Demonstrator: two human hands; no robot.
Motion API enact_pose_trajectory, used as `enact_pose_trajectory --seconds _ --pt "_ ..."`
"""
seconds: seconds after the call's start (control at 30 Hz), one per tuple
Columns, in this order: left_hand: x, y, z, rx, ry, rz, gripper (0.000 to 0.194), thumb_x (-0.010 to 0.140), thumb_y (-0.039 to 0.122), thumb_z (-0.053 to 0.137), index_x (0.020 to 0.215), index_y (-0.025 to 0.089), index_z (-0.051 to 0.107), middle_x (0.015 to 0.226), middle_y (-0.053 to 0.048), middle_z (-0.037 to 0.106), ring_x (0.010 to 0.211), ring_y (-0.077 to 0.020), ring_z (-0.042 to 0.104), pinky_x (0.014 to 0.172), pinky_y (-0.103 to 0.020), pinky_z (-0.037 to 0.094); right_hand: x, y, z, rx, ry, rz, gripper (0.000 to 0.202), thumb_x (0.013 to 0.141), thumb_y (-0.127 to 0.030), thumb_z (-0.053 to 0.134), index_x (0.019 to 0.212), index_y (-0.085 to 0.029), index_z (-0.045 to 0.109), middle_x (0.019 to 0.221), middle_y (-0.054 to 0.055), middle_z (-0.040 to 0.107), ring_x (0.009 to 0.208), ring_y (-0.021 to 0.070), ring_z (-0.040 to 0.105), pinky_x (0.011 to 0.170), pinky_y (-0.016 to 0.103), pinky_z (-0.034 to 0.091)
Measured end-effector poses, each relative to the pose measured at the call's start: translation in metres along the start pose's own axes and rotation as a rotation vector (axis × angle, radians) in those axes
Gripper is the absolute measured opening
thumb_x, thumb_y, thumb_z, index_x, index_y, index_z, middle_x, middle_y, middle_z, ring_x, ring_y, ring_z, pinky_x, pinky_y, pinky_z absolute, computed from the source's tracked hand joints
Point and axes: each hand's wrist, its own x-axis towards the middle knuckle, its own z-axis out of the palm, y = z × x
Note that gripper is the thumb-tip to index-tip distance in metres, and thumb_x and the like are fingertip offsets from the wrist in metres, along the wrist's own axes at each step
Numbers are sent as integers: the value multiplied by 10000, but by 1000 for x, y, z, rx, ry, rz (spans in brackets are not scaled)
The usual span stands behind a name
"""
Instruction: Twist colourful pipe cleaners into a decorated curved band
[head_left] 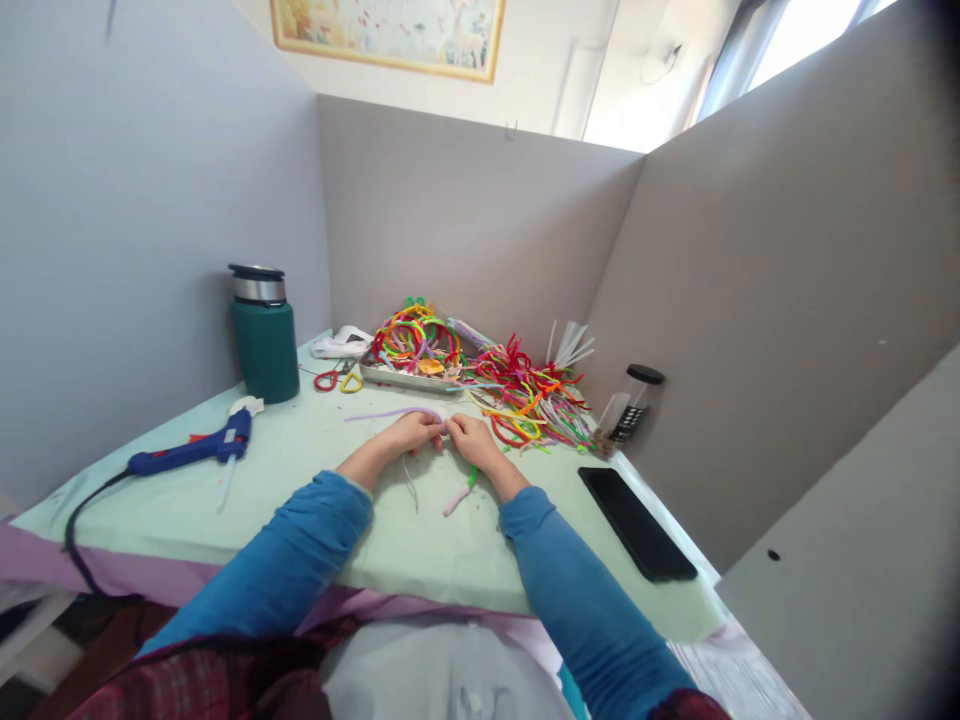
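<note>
Both of my hands meet over the middle of the table, pinching a light purple pipe cleaner (390, 412) between them. Its free end stretches out to the left past my left hand (415, 432). The fingers of my right hand (469, 437) are closed on the same pipe cleaner, close against the left fingertips. A short green and pale pink pipe-cleaner piece (459, 494) lies on the cloth just below my right hand. Under my left hand, a thin pale strand (410, 484) rests on the table.
Behind my hands stand a metal tray (409, 380) of coloured pipe-cleaner shapes and a loose heap of pipe cleaners (536, 390). At left are a blue glue gun (187, 450), a green bottle (264, 345) and scissors (351, 382). A phone (636, 522) and a clear jar (630, 408) occupy the right.
</note>
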Motion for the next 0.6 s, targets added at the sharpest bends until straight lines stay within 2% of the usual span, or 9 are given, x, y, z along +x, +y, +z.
enact_pose_trajectory --seconds 0.13,0.4,0.6 --pt "-1 3 0 3 9 1 310 704 423 485 696 122 557 650 -21 610 335 -43 337 360 -207 253 0 1 1 16 1 -14 256 846 -307 397 706 -184 572 626 -13 547 608 107 456 559 204 282" --pt "5 -2 2 -32 41 -36 195 701 284 466 730 119 565 608 -9 603 310 -46 340 339 -198 266 0 3 2 50 10 -41 231 823 -308 419 727 -179 586 642 -17 564 620 102 471 571 198 308" --pt "4 -2 1 -24 52 -37 159 692 245 443 659 126 543 577 -7 595 306 -54 347 335 -205 278 0 4 2 65 6 -43 196 787 -289 453 750 -179 611 662 -16 581 627 104 485 587 203 336"
